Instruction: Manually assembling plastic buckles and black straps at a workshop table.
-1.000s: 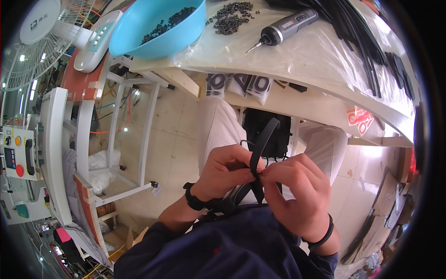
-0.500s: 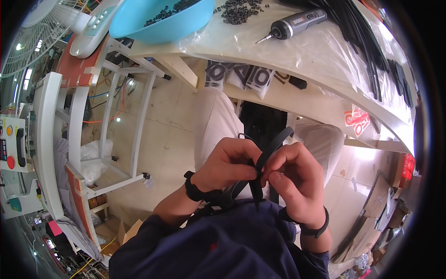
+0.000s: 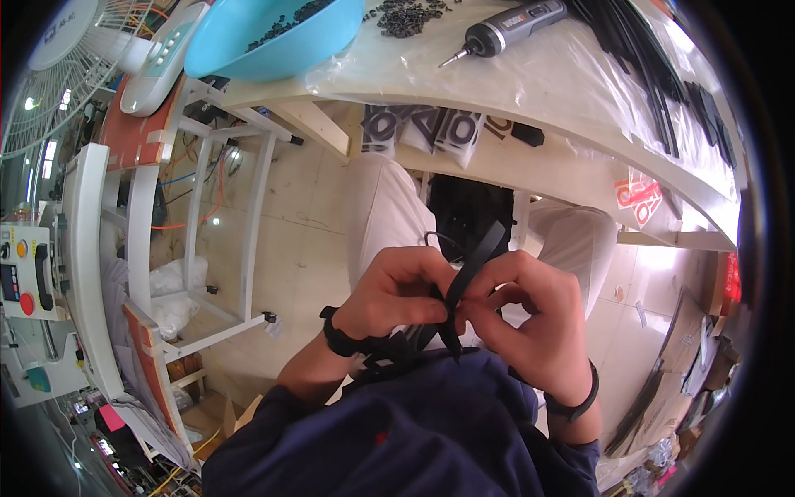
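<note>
Black and flat, a plastic strip slants up from between both hands, held over the person's lap below the counter edge. The left hand and right hand meet fingertip to fingertip, each pinching the strip's lower part. On the counter lie a blue bowl and an electric screwdriver.

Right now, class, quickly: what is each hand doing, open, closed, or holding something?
Left hand: closed, fingers pinching the black strip.
Right hand: closed, fingers pinching the same black strip from the other side.
</note>
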### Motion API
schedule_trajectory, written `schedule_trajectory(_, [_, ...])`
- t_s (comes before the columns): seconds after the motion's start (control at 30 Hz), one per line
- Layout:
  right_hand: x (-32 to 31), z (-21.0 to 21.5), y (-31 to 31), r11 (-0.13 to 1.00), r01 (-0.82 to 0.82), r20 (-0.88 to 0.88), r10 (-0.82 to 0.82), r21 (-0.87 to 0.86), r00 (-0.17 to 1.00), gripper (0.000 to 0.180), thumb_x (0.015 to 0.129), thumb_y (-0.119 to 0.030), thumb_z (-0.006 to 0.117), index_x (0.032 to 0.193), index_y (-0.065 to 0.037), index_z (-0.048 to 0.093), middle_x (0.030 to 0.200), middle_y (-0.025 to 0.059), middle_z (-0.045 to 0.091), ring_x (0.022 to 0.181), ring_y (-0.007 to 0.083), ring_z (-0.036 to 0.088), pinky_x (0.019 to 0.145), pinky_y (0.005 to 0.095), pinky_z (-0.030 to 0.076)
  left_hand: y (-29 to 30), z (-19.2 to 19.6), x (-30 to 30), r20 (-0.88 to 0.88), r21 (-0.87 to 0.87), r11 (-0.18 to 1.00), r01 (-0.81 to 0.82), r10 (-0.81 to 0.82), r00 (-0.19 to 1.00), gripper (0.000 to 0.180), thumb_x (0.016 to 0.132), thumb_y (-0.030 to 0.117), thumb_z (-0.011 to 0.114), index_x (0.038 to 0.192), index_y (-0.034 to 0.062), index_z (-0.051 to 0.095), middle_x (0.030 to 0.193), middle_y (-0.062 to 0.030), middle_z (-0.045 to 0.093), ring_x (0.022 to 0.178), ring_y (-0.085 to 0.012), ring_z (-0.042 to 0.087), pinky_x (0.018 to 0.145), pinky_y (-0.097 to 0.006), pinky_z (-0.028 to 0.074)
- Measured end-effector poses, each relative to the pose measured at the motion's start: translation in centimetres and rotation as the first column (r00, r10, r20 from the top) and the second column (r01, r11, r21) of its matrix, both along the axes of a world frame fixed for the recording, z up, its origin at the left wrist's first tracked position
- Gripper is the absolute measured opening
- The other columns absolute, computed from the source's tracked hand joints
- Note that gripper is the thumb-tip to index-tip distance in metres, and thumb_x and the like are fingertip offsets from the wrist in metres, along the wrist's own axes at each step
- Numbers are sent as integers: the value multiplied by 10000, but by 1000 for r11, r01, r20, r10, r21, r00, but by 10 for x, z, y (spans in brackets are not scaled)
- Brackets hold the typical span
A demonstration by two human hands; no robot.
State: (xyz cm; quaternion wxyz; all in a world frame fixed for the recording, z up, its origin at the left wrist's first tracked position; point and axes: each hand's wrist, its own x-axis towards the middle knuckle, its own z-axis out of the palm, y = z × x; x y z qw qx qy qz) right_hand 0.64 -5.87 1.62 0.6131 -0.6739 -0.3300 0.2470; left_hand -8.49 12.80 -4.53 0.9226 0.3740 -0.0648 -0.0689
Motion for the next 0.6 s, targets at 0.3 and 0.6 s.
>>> schedule_trajectory(0.3, [-15, 5, 3, 982, 138, 303, -170, 127, 938, 296, 666, 116, 713, 864, -49, 567, 765, 59, 619, 635, 213, 592, 547, 296, 484, -15, -13, 0, 209, -57, 995, -82, 92, 973, 131, 906, 40, 696, 964, 12, 582, 915, -147, 654, 870, -244, 607, 804, -387, 466])
schedule_trajectory(0.6, [-15, 7, -1, 986, 156, 450, -167, 63, 877, 331, 651, 125, 729, 834, -68, 531, 777, 75, 662, 644, 229, 619, 563, 303, 493, -14, -11, 8, 258, -3, 995, -98, 95, 961, 152, 917, 84, 704, 961, 13, 577, 874, -151, 644, 784, -247, 569, 735, -399, 444])
